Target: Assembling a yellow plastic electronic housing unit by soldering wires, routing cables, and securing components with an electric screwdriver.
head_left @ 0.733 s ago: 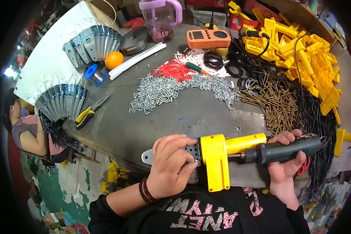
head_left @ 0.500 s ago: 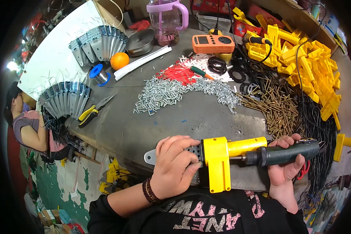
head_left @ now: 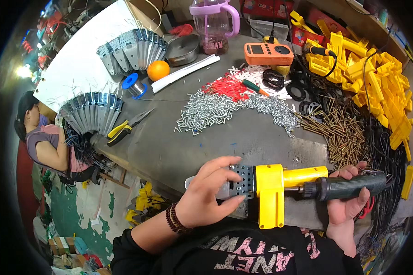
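Observation:
My right hand (head_left: 346, 201) is wrapped round a dark green electric screwdriver (head_left: 355, 185), its shaft pointing left at a yellow plastic housing (head_left: 270, 201) with a round yellow tube arm (head_left: 305, 174). A perforated metal plate (head_left: 244, 181) sticks out from the housing's left side. My left hand (head_left: 206, 190) lies over the plate's left end, thumb and fingers spread apart around it. Behind the palm shows a piece of the pale rounded end (head_left: 187, 182); the rest of it is hidden. Where the screwdriver's tip meets the housing I cannot make out.
Piles of silver screws (head_left: 204, 112), red sleeves (head_left: 225, 87), brass-coloured long screws (head_left: 344, 133) and yellow plastic parts (head_left: 385, 87) cover the table's back. Pliers (head_left: 128, 128), a solder spool (head_left: 134, 85), an orange (head_left: 158, 70) and metal plates (head_left: 92, 112) lie left. A person (head_left: 46, 142) sits beyond.
My left hand's fingers have spread and loosened from the plate, uncovering more of its holes. My right hand keeps the screwdriver against the housing. The whole view has shifted slightly.

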The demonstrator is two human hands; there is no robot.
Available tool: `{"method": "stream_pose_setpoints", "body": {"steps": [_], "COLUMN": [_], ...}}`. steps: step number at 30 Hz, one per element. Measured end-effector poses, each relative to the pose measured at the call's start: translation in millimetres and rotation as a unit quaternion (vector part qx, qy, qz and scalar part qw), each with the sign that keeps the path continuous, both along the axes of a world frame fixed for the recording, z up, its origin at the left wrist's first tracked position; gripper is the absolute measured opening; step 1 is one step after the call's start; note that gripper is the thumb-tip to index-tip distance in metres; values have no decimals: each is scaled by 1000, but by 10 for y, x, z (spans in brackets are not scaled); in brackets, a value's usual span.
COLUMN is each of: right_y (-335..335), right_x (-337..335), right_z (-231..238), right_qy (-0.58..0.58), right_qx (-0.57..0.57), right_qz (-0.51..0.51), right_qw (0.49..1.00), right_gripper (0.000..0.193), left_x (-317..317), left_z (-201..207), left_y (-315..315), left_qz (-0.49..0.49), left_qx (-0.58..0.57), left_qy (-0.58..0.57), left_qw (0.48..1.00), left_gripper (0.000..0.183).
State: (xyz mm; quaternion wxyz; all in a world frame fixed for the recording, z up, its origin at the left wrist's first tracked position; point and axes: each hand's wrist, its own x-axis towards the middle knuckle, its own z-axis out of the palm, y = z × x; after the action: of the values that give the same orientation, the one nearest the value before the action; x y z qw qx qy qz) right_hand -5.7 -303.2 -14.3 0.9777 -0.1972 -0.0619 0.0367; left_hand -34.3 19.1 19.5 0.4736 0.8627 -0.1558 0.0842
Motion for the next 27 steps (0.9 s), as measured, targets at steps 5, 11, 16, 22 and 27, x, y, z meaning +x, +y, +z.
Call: {"method": "stream_pose_setpoints", "body": {"steps": [5, 11, 16, 22, 27], "right_y": [2, 15, 39, 15, 48], "right_x": [-6, -24, -27, -27, -35], "right_z": [11, 20, 66, 25, 27], "right_qy": [-2, 1, -4, -3, 8], "right_qx": [4, -2, 23, -1, 9], "right_qz": [1, -2, 22, 0, -3], "right_qw": [1000, 1000, 999, 1000, 1000], "right_gripper": [66, 67, 67, 63, 61], "left_x": [-23, 18, 11, -1, -2], "left_z": [-69, -81, -100, -98, -141], "left_y": [19, -101, -89, -67, -63], "left_qz": [6, 33, 4, -15, -16], "left_qx": [71, 123, 122, 120, 115], "left_qy": [-30, -59, -43, -37, -62], "left_qw": [997, 990, 992, 992, 991], "left_gripper": [24, 13, 18, 20, 20]}}
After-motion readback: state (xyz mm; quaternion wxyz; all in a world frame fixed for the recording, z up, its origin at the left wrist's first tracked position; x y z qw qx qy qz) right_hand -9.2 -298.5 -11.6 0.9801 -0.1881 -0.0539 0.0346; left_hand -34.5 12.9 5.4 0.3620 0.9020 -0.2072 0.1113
